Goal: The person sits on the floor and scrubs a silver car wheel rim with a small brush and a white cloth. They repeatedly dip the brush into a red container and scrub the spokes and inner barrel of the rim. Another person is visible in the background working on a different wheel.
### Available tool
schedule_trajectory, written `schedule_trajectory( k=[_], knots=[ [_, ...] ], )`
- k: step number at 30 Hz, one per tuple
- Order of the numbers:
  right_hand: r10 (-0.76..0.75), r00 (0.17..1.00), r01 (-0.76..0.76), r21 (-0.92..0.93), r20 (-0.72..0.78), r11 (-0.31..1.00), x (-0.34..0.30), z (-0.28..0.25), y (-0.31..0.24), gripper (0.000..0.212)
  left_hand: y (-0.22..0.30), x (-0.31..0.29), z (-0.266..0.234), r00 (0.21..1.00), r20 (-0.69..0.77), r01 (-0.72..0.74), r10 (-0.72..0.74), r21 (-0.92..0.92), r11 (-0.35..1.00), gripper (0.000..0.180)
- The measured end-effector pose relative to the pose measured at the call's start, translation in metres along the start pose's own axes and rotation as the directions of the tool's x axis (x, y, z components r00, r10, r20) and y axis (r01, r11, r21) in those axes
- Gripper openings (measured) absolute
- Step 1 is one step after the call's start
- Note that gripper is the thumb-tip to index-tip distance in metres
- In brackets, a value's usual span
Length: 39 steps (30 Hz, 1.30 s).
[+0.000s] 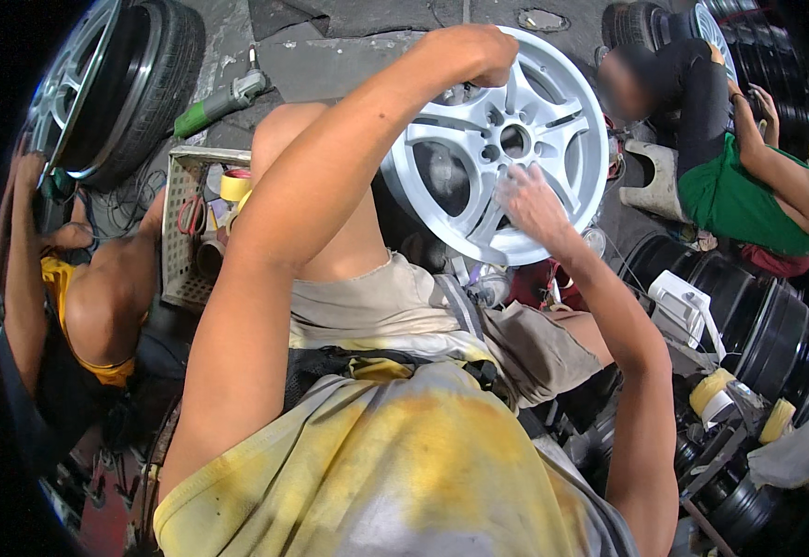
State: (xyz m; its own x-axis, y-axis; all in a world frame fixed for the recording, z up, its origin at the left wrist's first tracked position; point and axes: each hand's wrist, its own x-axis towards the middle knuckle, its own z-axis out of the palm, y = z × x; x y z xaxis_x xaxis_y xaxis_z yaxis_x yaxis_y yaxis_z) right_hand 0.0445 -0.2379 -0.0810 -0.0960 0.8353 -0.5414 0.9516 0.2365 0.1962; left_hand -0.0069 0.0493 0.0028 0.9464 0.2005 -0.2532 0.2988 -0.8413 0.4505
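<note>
A pale silver-blue alloy wheel rim (590, 139) stands tilted in front of my knees, its spoked face toward me. My left hand (479, 56) reaches across to the rim's upper edge, its fingers closed round it. Lower down, my right hand (536, 206) is over the spokes just below the centre hole. Motion smears its fingers, so whether anything is in them does not show. Whitish marks cover that hand's fingers.
Left of my knee stands a plastic crate (174, 223) with yellow tape and red-handled scissors. A green angle grinder (223, 100) lies beyond it. Co-workers sit at the left (98, 316) and right (757, 186), by other wheels. Dark rims (767, 325) are stacked at right.
</note>
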Motion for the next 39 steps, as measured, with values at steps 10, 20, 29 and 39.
schedule_trajectory(
  k=[10,20,29,39],
  knots=[
    [-0.133,0.990,0.134,0.019,-0.044,0.991,-0.006,0.005,-0.010,0.029,0.004,0.000,0.003,0.999,-0.033,-0.036,0.034,-0.037,0.999,0.037],
    [0.130,0.988,-0.122,0.093,-0.084,0.988,-0.006,-0.007,-0.002,0.031,0.010,0.015,0.005,0.998,0.062,-0.033,0.029,0.059,0.998,0.038],
    [-0.034,0.999,0.031,0.150,0.019,0.988,-0.019,-0.005,-0.022,0.026,0.006,0.019,0.017,0.999,0.028,-0.028,0.026,0.073,0.997,0.037],
    [0.346,0.938,-0.347,0.058,0.013,0.936,0.000,-0.008,-0.034,0.033,0.006,0.010,0.014,0.995,-0.011,-0.095,0.095,-0.038,0.995,0.038]
  ],
)
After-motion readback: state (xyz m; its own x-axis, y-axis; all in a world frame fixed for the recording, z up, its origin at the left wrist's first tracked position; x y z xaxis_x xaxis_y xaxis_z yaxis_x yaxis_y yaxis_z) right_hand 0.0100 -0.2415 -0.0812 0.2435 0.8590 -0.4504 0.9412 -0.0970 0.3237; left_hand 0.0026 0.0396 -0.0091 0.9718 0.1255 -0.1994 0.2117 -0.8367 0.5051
